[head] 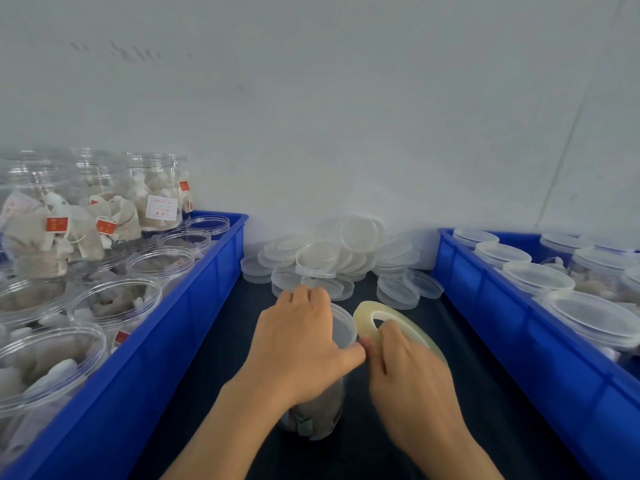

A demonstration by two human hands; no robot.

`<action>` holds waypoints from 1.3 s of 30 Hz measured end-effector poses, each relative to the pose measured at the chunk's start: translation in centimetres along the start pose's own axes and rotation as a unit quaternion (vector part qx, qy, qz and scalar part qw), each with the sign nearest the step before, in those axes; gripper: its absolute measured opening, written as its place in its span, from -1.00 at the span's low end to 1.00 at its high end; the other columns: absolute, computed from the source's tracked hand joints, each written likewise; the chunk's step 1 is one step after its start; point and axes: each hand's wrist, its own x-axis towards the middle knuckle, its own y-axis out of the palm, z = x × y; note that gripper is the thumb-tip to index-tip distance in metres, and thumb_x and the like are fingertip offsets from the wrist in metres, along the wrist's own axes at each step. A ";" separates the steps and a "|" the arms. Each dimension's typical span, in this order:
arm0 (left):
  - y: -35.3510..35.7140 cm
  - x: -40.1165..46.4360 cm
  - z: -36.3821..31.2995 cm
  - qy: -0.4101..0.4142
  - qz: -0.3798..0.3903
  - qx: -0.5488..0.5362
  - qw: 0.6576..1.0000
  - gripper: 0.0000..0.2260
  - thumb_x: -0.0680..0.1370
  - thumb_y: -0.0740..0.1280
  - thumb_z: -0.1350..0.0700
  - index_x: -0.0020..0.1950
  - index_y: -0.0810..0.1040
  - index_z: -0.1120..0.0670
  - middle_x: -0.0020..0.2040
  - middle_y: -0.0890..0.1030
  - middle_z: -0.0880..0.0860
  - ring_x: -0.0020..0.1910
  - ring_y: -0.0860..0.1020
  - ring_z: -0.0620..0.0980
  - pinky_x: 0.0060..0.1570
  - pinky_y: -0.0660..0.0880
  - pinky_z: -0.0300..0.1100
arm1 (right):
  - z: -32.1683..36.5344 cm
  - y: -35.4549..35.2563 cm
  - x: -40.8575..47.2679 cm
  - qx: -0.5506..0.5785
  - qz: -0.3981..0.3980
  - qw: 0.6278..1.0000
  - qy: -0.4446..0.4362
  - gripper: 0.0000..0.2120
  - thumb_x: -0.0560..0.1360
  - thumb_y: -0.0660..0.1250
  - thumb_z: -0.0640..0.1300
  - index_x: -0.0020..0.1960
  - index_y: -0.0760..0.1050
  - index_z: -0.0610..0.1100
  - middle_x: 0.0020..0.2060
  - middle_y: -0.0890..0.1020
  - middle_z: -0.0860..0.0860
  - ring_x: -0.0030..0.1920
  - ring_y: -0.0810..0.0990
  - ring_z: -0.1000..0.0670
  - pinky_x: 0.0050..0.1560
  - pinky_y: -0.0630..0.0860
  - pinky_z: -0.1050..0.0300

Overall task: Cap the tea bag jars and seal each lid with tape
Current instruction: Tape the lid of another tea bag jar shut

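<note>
A plain pale wall backs a dark bench that runs between two blue bins. On the bench, near the middle, stands one jar of tea bags with its lid on. The left hand covers most of the lid, its fingers curled over the far rim and the thumb reaching right along the near edge, so only a sliver of the lid shows. The jar's body is mostly hidden under the wrist, and its contents are blurred.

The right hand is smeared by motion. It holds one roll of tape just right of the lid, fingers through or against the hole; exactly how they grip cannot be told. Thumb and fingertip meet the left thumb at the lid's edge, and whether a tape end is pinched there cannot be told.

Loose lids lie heaped against the wall, too overlapped to count. The left bin holds open jars, some stacked, cut off at the frame edge. The right bin holds capped jars, at least seven lids showing, the rest cropped.
</note>
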 end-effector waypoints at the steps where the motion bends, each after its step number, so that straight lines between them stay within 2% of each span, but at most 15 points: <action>1: 0.0 0.0 0.0 0.002 -0.005 -0.002 1.000 -0.49 0.41 0.24 -0.35 0.17 0.36 -0.03 0.09 0.44 -0.11 0.05 0.40 -0.09 -0.10 0.31 -0.21 | 0.1 0.2 0.1 -0.004 -0.006 1.000 0.001 -0.71 0.62 -0.02 0.12 -0.23 0.18 0.05 -0.38 0.40 0.08 -0.39 0.40 0.11 -0.41 0.21 0.28; 6: 0.2 0.1 0.2 0.016 -0.008 0.006 1.000 -0.49 0.42 0.23 -0.36 0.19 0.37 -0.03 0.10 0.45 -0.10 0.06 0.41 -0.08 -0.08 0.37 -0.22 | 0.0 0.6 0.8 -0.009 -0.027 0.999 -0.015 -0.75 0.61 -0.01 0.13 -0.13 0.28 0.02 -0.32 0.48 0.11 -0.28 0.50 0.10 -0.29 0.32 0.21; 10: 0.3 0.2 0.3 0.020 -0.009 0.012 1.000 -0.50 0.42 0.22 -0.36 0.16 0.38 -0.03 0.09 0.45 -0.09 0.04 0.41 -0.07 -0.12 0.33 -0.21 | 0.1 0.5 1.3 -0.014 -0.022 1.000 -0.017 -0.78 0.62 0.03 0.10 -0.09 0.30 0.00 -0.27 0.52 0.11 -0.24 0.54 0.09 -0.21 0.42 0.18; 19: 0.3 0.4 0.4 0.026 0.004 0.032 0.999 -0.51 0.42 0.22 -0.32 0.16 0.38 0.00 0.07 0.43 -0.07 0.00 0.39 -0.06 -0.16 0.27 -0.19 | -0.2 0.7 2.3 -0.049 -0.019 0.998 -0.015 -0.75 0.63 0.00 0.09 -0.16 0.22 -0.01 -0.37 0.38 0.13 -0.36 0.41 0.11 -0.41 0.19 0.22; 25: 0.3 0.7 0.2 0.023 0.020 0.046 0.998 -0.51 0.44 0.23 -0.30 0.18 0.38 0.03 0.10 0.42 -0.03 0.03 0.41 -0.02 -0.13 0.30 -0.17 | -0.3 1.1 3.0 -0.049 -0.025 0.999 0.000 -0.76 0.63 0.02 0.09 -0.11 0.26 -0.03 -0.36 0.38 0.12 -0.30 0.49 0.08 -0.30 0.34 0.17; 39: 0.4 0.8 0.3 0.021 0.035 0.039 0.998 -0.47 0.43 0.26 -0.27 0.23 0.40 0.06 0.12 0.45 -0.01 0.07 0.43 0.01 -0.11 0.31 -0.15 | -0.5 1.3 3.8 -0.051 -0.010 0.998 0.031 -0.78 0.63 0.10 0.05 -0.11 0.27 -0.06 -0.40 0.37 0.11 -0.42 0.34 0.17 -0.46 0.15 0.25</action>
